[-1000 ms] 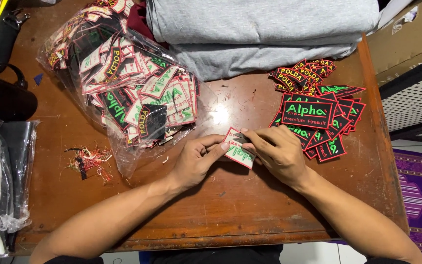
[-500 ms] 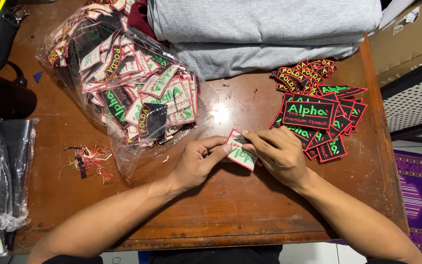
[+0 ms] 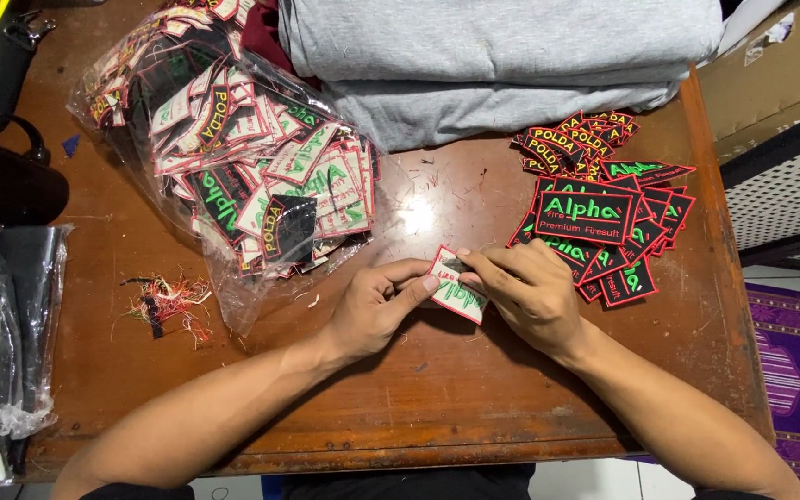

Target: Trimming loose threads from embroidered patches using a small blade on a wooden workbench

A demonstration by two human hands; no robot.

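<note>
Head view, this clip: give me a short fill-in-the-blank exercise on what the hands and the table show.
1. Both hands, left hand and right hand, hold one embroidered ____ between them.
2. The clear plastic bag of patches lies to the person's ____.
3. The loose pile of black patches lies beside the ____ hand.
4. The folded cloth at the table's far edge is ____.

Missing words: patch; left; right; grey

Embroidered cloth patch [image 3: 456, 293], glossy wooden table [image 3: 437, 389]
</note>
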